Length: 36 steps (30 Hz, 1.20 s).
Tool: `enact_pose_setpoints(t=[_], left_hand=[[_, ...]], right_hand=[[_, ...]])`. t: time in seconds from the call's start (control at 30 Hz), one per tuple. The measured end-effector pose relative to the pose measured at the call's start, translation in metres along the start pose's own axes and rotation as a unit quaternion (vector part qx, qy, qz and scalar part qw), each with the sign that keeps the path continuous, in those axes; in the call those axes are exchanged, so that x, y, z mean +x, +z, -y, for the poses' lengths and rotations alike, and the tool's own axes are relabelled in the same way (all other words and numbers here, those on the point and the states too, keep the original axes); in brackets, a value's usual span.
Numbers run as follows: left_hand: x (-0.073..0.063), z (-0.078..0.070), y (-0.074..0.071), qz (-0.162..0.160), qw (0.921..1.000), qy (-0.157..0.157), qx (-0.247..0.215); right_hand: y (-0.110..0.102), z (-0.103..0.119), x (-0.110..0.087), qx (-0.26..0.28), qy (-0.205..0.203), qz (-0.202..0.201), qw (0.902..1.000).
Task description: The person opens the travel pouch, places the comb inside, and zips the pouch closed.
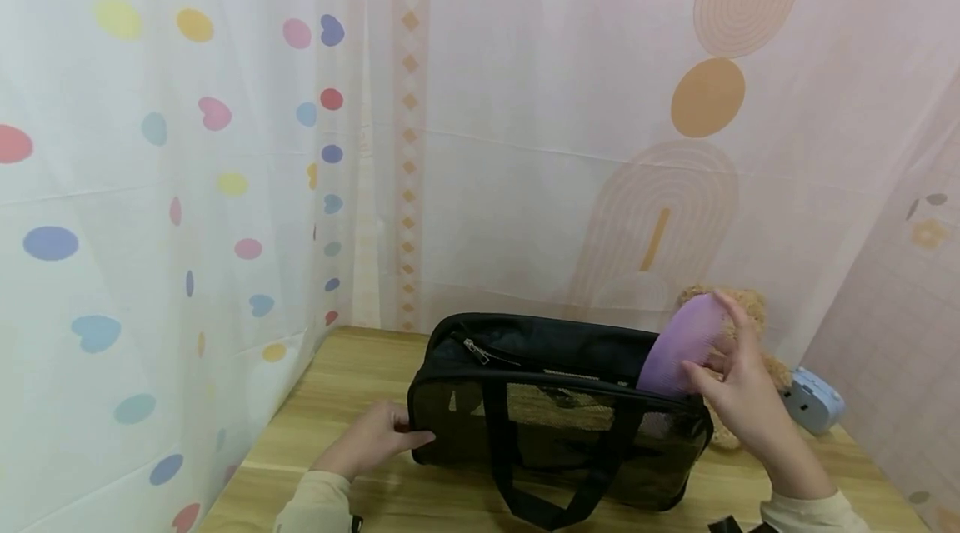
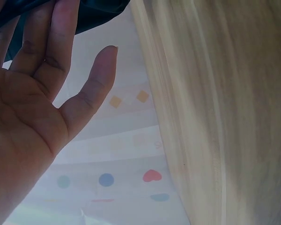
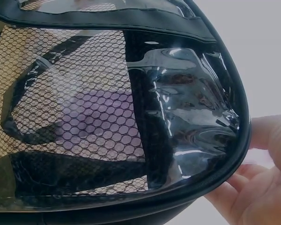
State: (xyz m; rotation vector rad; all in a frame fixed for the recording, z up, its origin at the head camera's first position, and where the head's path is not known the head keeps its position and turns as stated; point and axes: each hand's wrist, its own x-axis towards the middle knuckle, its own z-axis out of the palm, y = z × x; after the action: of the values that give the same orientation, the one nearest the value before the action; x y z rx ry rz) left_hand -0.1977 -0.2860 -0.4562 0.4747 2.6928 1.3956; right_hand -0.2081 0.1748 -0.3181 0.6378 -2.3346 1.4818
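A black bag (image 1: 555,341) with mesh and clear front panels stands on the table, its top zipper (image 1: 476,350) undone. At its right end, my right hand (image 1: 742,379) pinches a purple, finely ribbed flat piece (image 1: 678,346) with a rounded outline; its lower part is down inside the opening. Purple shows through the mesh (image 3: 100,112) in the right wrist view. My left hand (image 1: 382,433) is at the bag's left end, thumb across the front corner. In the left wrist view its fingers (image 2: 61,42) reach straight up to the black material, the thumb standing apart.
Behind the right hand sits a fuzzy brown plush toy (image 1: 738,300), partly covered. A light blue device (image 1: 813,400) stands at the table's right edge. Two black straps (image 1: 555,512) hang down the bag's front onto the wooden table (image 1: 337,375). Patterned curtains (image 1: 525,141) surround it.
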Motion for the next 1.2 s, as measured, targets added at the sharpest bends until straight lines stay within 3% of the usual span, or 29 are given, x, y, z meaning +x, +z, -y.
enact_pose_setpoints(t=[0.37,0.53,0.67,1.0,1.2], left_hand=[[0.001,0.001,-0.001,-0.002,1.0000,0.001,-0.004],[0.001,0.002,-0.001,0.000,1.0000,-0.001,-0.007],[0.001,0.002,0.000,-0.002,1.0000,0.000,-0.008],[0.001,0.000,0.000,0.000,0.9999,-0.002,-0.011],[0.001,0.000,0.000,-0.002,1.0000,-0.002,-0.004]], right_hand=[[0.004,0.001,0.000,-0.086,-0.038,-0.042,0.9947],[0.008,0.000,0.002,-0.089,-0.059,-0.053,0.9928],[0.011,0.001,0.002,-0.082,-0.063,-0.050,0.9933],[0.017,0.001,0.000,-0.130,-0.078,-0.020,0.9883],[0.023,-0.001,0.001,-0.108,-0.111,-0.018,0.9877]])
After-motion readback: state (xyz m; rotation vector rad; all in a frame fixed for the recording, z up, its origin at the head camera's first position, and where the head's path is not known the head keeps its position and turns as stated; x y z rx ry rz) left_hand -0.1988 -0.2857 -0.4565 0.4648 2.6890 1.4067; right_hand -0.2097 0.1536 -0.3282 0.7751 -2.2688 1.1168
